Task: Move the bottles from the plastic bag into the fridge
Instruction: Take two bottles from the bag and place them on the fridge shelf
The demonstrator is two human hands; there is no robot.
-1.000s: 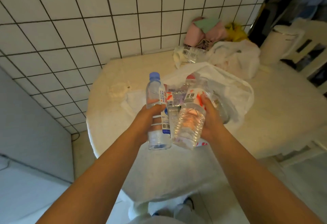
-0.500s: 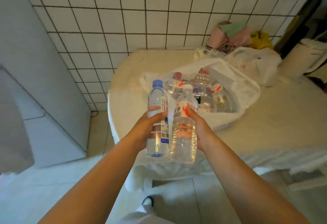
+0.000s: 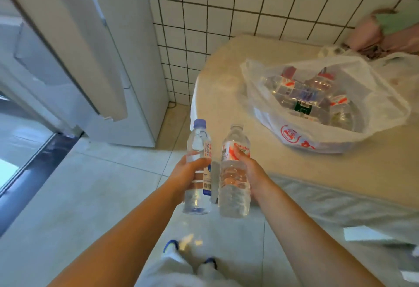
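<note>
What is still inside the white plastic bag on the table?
The white plastic bag still holds several clear bottles, some with red-and-white labels. An exact count is impossible: they overlap and the bag film hides the lower ones.

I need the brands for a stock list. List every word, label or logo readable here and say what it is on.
"Wahaha", partly covered by fingers: red label of the clear-capped bottle in the right hand.
Chinese characters, too blurred to read: white and blue label of the blue-capped bottle in the left hand.
Red round logo and red print, unreadable: plastic bag.
Labels on the bottles in the bag: too blurred.
</note>
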